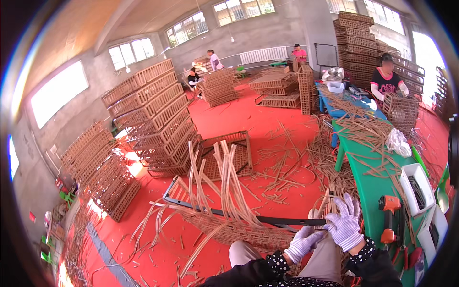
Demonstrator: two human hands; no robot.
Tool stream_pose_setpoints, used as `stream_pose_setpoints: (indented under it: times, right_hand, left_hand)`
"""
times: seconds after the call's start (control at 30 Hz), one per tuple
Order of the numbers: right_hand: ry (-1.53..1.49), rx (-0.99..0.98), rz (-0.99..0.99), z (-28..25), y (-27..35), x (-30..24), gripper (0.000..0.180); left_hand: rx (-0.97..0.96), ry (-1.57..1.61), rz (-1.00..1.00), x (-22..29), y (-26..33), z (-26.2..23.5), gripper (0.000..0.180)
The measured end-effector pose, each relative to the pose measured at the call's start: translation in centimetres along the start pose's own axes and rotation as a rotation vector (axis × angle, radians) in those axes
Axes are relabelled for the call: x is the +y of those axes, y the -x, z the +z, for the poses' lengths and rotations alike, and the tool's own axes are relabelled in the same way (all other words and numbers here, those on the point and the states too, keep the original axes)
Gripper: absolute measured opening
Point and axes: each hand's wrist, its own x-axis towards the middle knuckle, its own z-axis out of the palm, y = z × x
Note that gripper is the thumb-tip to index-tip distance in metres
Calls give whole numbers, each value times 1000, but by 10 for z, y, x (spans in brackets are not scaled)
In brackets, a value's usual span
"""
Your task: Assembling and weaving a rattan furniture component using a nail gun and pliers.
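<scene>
A half-woven brown wicker basket [215,232] on a dark metal frame [279,221] leans across my knees, its long loose strips [229,186] standing up from the far side. My left hand [302,244], in a white striped glove, closes on the basket's near edge just below the frame bar. At the bar's right end is my right hand [345,224], gloved alike, with its fingers spread upward and its thumb side touching the frame. What lies under its palm is hidden.
To my right a green table [361,179] carries an orange-and-black power drill [388,220], a white bin [415,189] and cut strips. Tall stacks of woven baskets [155,110] stand left. Scraps [282,165] litter the red floor. A person [389,81] works at far right; others sit farther back.
</scene>
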Motion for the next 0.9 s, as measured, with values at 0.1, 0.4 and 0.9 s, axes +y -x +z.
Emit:
stream_pose_setpoints:
  times: [0.1,0.4,0.9]
  right_hand:
    - [-32,-11,31,-3,1,-2,25]
    - [12,41,-1,5,1,2,24]
    - [-187,-33,-28,11,8,9,32]
  left_hand:
    - [0,300,-129,-12,-3,5,62]
    - [34,-13,-293,-7,-24,8,27]
    - [-103,-780,-232,56,11,20,32]
